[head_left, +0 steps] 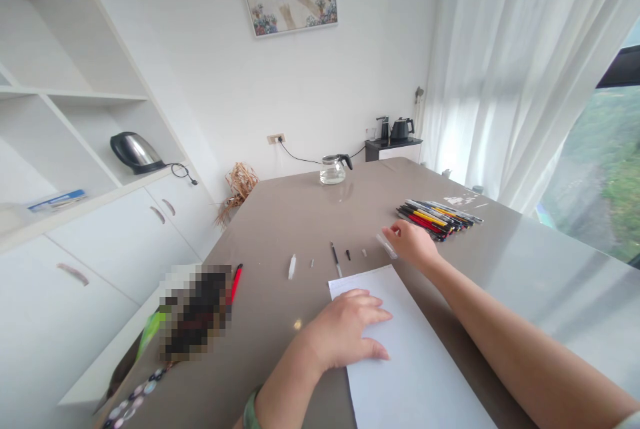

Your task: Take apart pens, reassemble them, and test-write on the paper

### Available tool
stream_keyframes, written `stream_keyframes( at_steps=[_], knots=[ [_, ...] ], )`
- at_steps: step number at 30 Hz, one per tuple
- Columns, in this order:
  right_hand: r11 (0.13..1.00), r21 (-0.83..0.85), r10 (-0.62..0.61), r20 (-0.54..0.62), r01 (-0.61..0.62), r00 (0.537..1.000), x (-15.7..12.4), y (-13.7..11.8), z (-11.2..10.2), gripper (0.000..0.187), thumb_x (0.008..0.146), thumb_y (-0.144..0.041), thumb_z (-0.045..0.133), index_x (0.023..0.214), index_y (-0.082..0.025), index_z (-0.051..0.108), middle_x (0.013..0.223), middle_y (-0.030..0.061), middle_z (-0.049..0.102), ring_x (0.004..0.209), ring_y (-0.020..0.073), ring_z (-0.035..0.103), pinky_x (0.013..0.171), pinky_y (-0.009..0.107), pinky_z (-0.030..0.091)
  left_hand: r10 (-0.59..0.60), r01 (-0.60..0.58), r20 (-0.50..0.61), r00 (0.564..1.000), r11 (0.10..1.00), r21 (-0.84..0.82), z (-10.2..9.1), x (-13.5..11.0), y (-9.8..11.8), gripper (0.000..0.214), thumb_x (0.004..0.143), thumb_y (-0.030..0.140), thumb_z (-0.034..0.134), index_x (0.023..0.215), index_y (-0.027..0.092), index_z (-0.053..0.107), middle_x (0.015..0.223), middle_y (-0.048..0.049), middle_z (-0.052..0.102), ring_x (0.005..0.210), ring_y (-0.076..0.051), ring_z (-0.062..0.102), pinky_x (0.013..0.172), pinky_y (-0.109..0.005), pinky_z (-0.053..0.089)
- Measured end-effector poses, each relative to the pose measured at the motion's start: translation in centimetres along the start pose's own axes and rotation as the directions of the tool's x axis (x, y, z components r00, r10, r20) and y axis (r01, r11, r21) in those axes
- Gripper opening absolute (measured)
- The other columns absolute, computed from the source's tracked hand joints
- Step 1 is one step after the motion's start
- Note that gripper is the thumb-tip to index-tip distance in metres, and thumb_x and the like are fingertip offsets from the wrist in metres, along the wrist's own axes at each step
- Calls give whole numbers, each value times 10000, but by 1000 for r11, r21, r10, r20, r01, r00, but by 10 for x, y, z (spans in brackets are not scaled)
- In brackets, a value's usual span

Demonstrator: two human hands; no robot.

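Note:
My left hand (345,329) lies flat, fingers spread, on the near left part of a white sheet of paper (415,362) on the brown table (280,215). My right hand (413,242) reaches past the sheet's far edge and pinches a clear pen barrel (387,245). Just left of it lie small pen parts in a row: a black ink refill (335,257), a short black piece (348,255), a tiny clear piece (364,252), a white cap (292,266) and a small spring-like bit (312,262).
A row of several coloured pens (437,214) lies beyond my right hand. A glass pot (334,169) stands at the table's far edge. A red pen (235,280) and a blurred-out object (195,312) sit at the left edge. White cabinets and a kettle (135,152) are left; curtains right.

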State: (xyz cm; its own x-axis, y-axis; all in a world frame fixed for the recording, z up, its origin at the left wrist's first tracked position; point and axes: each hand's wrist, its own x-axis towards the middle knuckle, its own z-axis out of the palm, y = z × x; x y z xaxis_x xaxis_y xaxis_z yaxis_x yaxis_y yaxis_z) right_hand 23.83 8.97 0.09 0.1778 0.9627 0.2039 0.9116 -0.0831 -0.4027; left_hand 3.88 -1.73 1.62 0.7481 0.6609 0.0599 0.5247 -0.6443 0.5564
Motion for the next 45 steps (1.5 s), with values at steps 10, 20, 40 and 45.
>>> stream_keyframes(
  at_steps=[10,20,40,45],
  knots=[
    [918,102,-311,784,383,538,-49,-27,-27,153,614,-193,411,571,-140,548,530,51,584,368,122,476,391,233,331,-318,326,-76,945,929,176,-16,-9,-11,312,539,413,659,762,211,576,814,-29,539,836,-205,471,655,-266,351],
    [896,122,-368,743,428,558,-47,-22,-20,133,623,-198,417,584,-159,538,569,38,590,409,120,485,402,224,308,-476,471,-55,878,838,275,-25,-12,-15,388,485,472,657,703,200,486,757,-21,512,762,-209,470,589,-259,295],
    [851,71,-426,674,521,603,-48,-29,-22,172,664,-214,428,566,-163,558,578,39,553,451,106,401,423,225,238,-491,480,-22,871,839,255,-27,-11,-20,383,491,476,651,706,211,477,775,-14,500,756,-196,451,593,-248,280],
    [869,127,-455,586,478,670,-34,-16,-23,197,701,-256,421,559,-170,528,551,20,540,460,96,401,431,218,243,-485,472,-18,875,843,256,-27,-11,-21,373,507,477,641,709,212,474,770,-10,497,750,-189,444,594,-246,275]
  ],
)
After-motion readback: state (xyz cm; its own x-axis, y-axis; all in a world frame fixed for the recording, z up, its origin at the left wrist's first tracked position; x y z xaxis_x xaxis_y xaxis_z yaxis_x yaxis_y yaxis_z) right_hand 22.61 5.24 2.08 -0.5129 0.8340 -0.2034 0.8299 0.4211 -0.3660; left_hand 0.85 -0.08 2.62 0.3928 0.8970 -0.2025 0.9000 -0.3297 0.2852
